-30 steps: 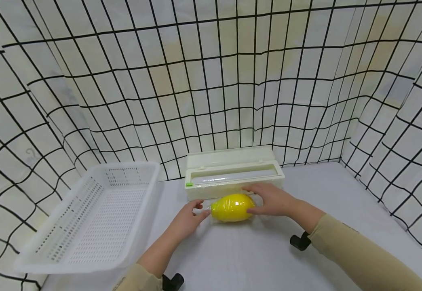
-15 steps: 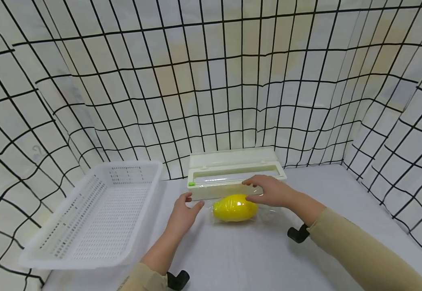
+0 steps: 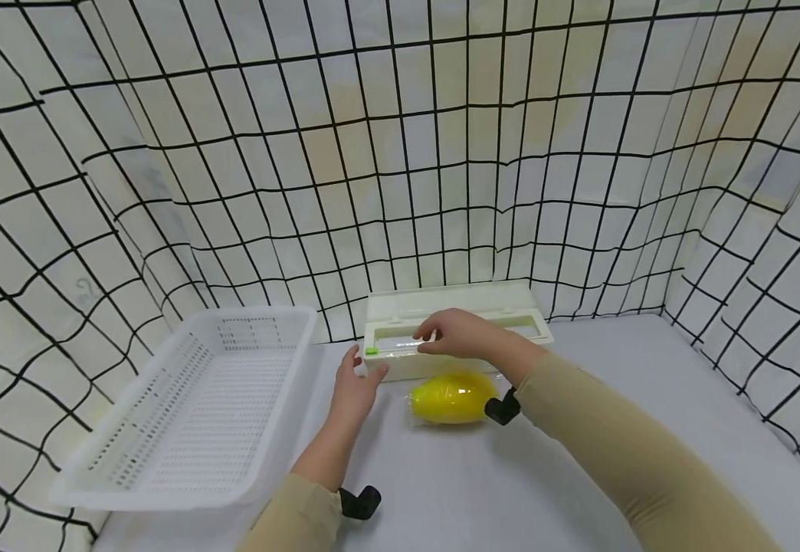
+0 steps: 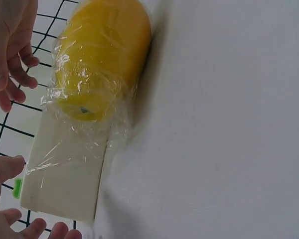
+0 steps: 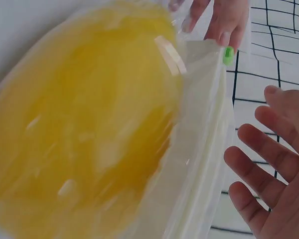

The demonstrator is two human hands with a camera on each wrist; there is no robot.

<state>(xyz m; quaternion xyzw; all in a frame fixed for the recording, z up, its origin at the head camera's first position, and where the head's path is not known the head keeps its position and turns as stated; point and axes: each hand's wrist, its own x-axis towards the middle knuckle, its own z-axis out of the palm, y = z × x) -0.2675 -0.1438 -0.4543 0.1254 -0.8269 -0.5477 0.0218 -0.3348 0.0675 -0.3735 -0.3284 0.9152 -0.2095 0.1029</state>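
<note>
A yellow, papaya-shaped fruit (image 3: 451, 399), wrapped in clear cling film, lies on its side on the white table. Behind it stands a long cream cling film dispenser (image 3: 407, 368), its lid (image 3: 393, 304) raised and a film roll visible inside. My left hand (image 3: 355, 395) is at the dispenser's left end, thumb and fingers spread apart and holding nothing. Over the dispenser's trough is my right hand (image 3: 460, 334), fingers loosely bent with nothing between them. The left wrist view shows loose film bunched around the fruit's narrow end (image 4: 82, 109).
To the left stands a white perforated plastic basket (image 3: 286, 418). A black wire grid (image 3: 469, 162) backed with white sheeting encloses the back and both sides of the table. A green slider (image 3: 371, 351) sits at the dispenser's left front corner.
My left hand let go of the film at the fruit's narrow end and moved back to the dispenser's left end. My right hand left the fruit and moved left over the dispenser.
</note>
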